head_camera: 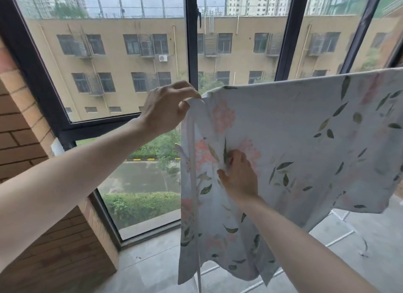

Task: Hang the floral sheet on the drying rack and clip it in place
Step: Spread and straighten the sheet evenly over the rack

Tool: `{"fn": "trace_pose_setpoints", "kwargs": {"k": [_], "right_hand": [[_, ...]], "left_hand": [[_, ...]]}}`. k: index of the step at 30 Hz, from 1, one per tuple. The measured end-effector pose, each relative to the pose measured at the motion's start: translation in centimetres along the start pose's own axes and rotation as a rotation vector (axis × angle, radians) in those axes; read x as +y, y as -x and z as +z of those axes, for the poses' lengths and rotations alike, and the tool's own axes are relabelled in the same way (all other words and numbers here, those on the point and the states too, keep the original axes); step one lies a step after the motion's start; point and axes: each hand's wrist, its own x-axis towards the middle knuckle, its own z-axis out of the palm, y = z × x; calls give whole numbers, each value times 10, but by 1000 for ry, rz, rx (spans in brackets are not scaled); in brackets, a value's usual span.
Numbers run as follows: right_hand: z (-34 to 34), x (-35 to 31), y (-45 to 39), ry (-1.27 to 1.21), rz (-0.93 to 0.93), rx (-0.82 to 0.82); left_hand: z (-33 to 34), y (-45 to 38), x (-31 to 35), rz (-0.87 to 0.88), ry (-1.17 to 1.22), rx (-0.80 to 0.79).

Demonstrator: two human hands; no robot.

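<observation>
The floral sheet [294,140], pale blue with pink flowers and green leaves, hangs over the top bar of the drying rack; the bar itself is hidden under the cloth. My left hand [168,109] pinches the sheet's upper left corner at the top of the fold. My right hand [238,177] grips a bunch of the front layer lower down, left of the sheet's middle. The rack's white post [198,279] and white base bars [340,236] show below the sheet. No clip is in view.
A dark-framed window [193,52] stands right behind the rack, with buildings and hedges outside. A brick wall [43,238] closes the left side. Grey floor tiles [152,260] lie under the rack.
</observation>
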Motion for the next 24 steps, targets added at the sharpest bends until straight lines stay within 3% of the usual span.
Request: {"fn": "trace_pose_setpoints", "kwargs": {"k": [5, 11, 17, 24], "right_hand": [[-10, 4, 1, -158, -57, 155], [-95, -53, -5, -411, -296, 360], [-102, -103, 1, -418, -439, 259], [-61, -95, 10, -158, -410, 184]], "left_hand": [[6, -3, -20, -256, 74, 15], [8, -22, -41, -445, 150, -54], [12, -37, -37, -535, 232, -102], [20, -30, -35, -675, 250, -287]]}}
